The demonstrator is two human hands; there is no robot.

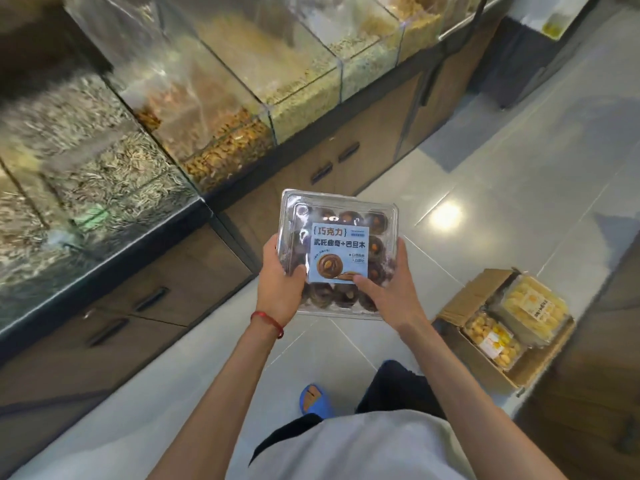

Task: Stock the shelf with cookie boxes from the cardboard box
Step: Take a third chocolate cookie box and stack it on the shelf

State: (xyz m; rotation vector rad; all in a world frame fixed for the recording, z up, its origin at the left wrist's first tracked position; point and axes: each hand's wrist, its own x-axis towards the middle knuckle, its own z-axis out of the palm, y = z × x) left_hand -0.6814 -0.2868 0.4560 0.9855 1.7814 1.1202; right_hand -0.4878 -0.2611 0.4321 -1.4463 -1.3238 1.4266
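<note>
A clear plastic cookie box [337,216] with dark chocolate cookies and a pale blue label is held level in front of me, above the floor. My left hand [278,282] grips its left edge, thumb on the lid. My right hand [389,289] grips the right edge, thumb pressed on the label's lower corner. The cardboard box [464,299] sits open on the floor at the right, holding two clear boxes of yellow cookies [530,308].
A long counter of glass bins [194,109] filled with seeds and nuts runs along the left, with wooden cabinet doors [149,299] beneath. Grey tiled floor [519,174] stretches ahead. A dark wooden unit [588,393] stands at the right edge. My blue slipper [313,400] is below.
</note>
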